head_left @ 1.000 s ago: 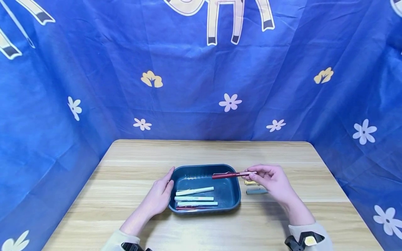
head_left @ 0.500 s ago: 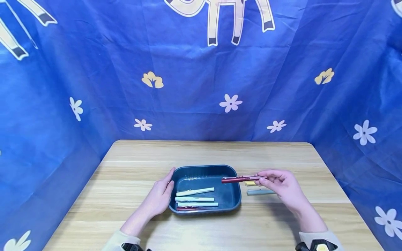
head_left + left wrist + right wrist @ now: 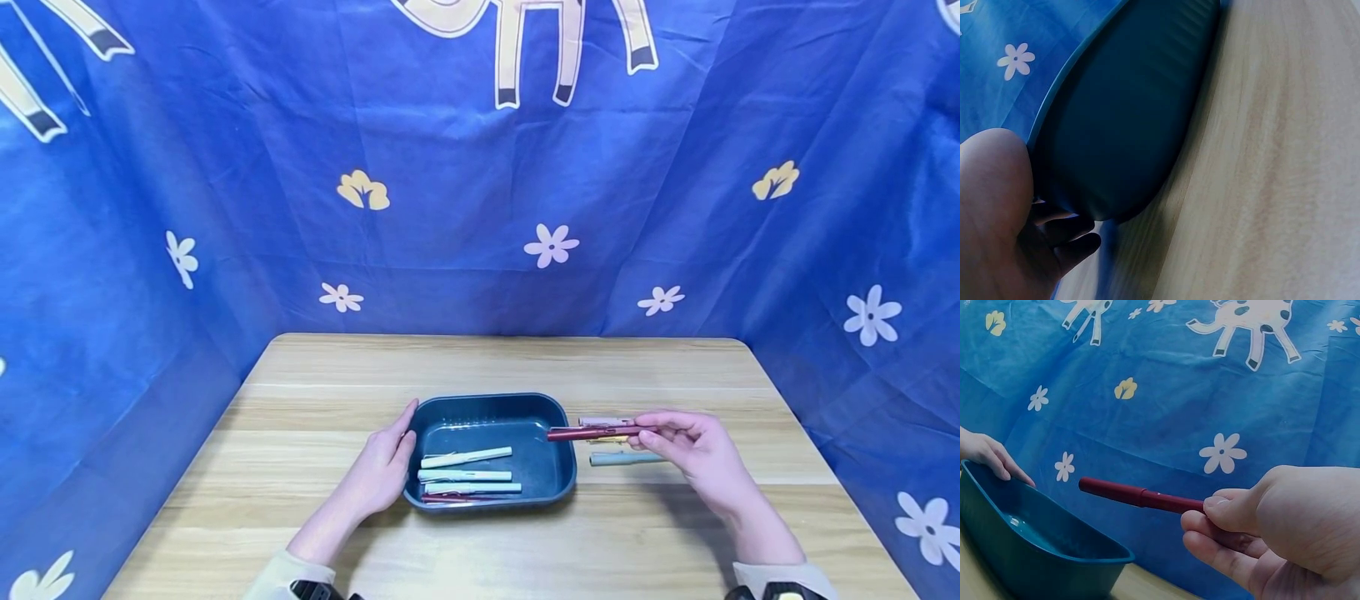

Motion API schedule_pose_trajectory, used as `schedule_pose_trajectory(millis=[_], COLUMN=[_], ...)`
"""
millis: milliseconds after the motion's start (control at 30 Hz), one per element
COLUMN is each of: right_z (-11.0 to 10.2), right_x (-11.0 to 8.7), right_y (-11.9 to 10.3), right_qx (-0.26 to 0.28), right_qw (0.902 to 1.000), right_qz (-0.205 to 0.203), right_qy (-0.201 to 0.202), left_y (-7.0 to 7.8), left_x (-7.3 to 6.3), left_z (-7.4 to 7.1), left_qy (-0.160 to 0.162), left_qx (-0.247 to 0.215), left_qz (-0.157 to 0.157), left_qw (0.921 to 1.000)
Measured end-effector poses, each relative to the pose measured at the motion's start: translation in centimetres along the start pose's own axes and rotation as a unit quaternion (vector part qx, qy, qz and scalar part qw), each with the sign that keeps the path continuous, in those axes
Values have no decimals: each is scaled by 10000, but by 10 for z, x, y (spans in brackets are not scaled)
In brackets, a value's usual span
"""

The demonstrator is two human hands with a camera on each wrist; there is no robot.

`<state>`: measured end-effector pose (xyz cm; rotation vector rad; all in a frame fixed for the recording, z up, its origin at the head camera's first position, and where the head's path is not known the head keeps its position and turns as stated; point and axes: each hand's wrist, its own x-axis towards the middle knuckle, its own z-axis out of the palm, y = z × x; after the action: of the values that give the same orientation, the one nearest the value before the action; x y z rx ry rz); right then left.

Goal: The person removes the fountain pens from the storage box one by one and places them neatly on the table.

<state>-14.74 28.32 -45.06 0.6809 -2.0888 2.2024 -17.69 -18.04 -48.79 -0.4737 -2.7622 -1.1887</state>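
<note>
My right hand [image 3: 686,442] pinches a dark red pen [image 3: 1138,495] between thumb and fingers; in the head view its tip end overlaps the right rim of a dark teal tray [image 3: 562,483]. Around the tray's left end, my left hand [image 3: 382,467] holds the wall, with the thumb at the rim and curled fingers [image 3: 1075,250] by the outside. Lying in the tray are three pale pens [image 3: 471,477] and another dark red pen [image 3: 457,499] along the near wall.
Right of the tray, under and beside my right hand, lie a pale pinkish pen [image 3: 600,422], a yellow pen [image 3: 617,440] and a blue-grey pen [image 3: 622,458]. The wooden table [image 3: 337,367] ends at a blue patterned curtain [image 3: 465,275] on three sides.
My right hand has drawn back to the right with the red pen, away from over the tray's inside. The left hand and the tray have stayed in place.
</note>
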Motion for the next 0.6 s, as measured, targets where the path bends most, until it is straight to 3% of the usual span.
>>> schedule_pose_trajectory(millis=[600], right_z=[-17], right_x=[-18], right_y=[4], right_qx=[158], right_qw=[9998], right_qz=[-22], right_qy=[-141], left_y=[1], left_x=[0], left_z=[-1], left_qy=[3], left_qx=[5], left_qz=[28], left_qw=[10000])
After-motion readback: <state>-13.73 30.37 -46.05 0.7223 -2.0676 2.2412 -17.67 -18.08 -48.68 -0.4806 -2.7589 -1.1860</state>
